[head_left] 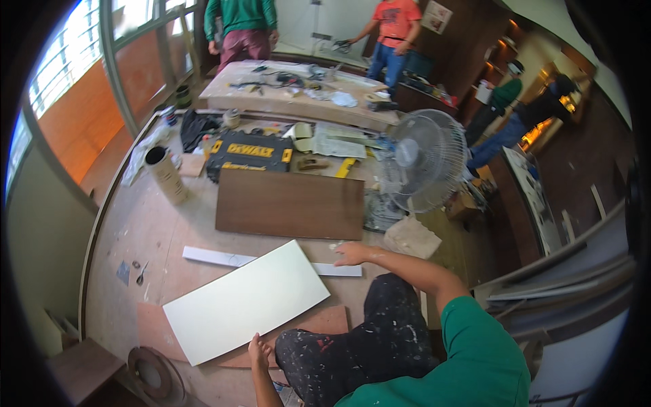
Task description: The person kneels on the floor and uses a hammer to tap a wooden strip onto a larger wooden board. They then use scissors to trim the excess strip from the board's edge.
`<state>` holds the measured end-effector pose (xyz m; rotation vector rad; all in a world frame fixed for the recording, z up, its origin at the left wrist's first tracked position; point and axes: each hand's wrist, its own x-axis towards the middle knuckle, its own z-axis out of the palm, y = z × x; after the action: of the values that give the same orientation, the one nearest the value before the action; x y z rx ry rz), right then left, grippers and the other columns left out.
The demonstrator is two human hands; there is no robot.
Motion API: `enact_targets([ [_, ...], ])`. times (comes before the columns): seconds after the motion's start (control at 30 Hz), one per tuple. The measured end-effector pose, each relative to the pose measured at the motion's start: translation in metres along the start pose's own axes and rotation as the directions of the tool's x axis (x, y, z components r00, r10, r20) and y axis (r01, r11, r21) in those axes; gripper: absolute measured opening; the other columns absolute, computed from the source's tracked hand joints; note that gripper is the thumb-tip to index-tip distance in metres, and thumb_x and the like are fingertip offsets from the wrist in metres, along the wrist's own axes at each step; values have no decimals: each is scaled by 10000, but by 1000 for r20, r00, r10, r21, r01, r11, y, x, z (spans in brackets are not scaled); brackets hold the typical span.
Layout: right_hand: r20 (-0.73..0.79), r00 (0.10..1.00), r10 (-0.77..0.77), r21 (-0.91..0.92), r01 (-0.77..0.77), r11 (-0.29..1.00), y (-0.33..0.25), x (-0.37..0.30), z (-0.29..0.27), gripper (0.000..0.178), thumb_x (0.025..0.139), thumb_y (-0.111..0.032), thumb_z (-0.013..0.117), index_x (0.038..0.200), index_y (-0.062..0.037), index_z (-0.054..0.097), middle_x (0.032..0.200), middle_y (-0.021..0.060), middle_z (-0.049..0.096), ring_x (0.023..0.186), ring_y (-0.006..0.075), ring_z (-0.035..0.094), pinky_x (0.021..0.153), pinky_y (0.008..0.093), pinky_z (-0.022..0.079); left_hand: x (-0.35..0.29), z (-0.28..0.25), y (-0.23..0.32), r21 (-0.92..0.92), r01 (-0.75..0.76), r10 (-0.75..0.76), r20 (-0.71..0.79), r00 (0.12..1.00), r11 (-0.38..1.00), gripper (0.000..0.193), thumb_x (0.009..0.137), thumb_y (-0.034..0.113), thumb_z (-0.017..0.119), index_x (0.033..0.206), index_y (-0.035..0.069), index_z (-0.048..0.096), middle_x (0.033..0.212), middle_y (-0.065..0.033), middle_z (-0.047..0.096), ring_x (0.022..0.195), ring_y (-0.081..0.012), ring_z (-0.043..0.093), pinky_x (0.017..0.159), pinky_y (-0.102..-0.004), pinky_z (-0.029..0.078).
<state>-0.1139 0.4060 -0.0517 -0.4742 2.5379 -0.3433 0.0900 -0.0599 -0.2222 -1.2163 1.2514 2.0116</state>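
A white rectangular panel [247,302] lies aslant in front of me, over a thin reddish-brown board [332,319] and across a narrow white strip [210,256]. My left hand [258,351] is closed on the panel's near edge, thumb on top. Over the right part of the strip, my right hand [350,253] reaches out with its fingers apart and nothing visible in them. It is off the panel's right side. Beyond the strip lies a brown wood-faced board [290,205].
A black and yellow tool case [249,152], a cardboard tube [165,175] and a standing fan [424,159] surround the boards. Small scissors [142,273] lie on the left. Several people work farther back, around a tool-covered bench [224,85]. A brown tape roll [149,373] sits lower left.
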Motion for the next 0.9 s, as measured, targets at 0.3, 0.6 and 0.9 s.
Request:
enact_targets([
  [0.3, -323, 619, 716, 766, -273, 581, 123, -268, 135, 474, 901, -454, 759, 1106, -27, 742, 1019, 115, 741, 879, 220, 709, 769, 374, 572, 44, -43, -21, 909, -367, 304, 300, 904, 195, 706, 989, 643, 494, 1481, 142, 566, 1644, -379, 174, 1522, -577, 143, 1258, -583, 131],
  [0.6, 304, 675, 672, 946, -295, -132, -36, -517, 304, 379, 945, -348, 711, 1200, -68, 704, 1152, 67, 700, 949, 194, 667, 777, 412, 556, 49, 1, -38, 951, -306, 299, 282, 912, 37, 781, 917, 701, 600, 1298, 21, 650, 1305, -381, 604, 1403, -590, 364, 1204, -649, 197],
  [0.9, -179, 401, 898, 958, -138, 253, -25, -656, 277, 366, 1045, -366, 633, 1195, -42, 711, 1127, 72, 721, 999, 160, 669, 866, 342, 562, 40, 8, -67, 983, -170, 336, 183, 924, -68, 895, 886, 675, 660, 1506, 57, 473, 1514, -448, 351, 1494, -653, 1, 1224, -681, 109],
])
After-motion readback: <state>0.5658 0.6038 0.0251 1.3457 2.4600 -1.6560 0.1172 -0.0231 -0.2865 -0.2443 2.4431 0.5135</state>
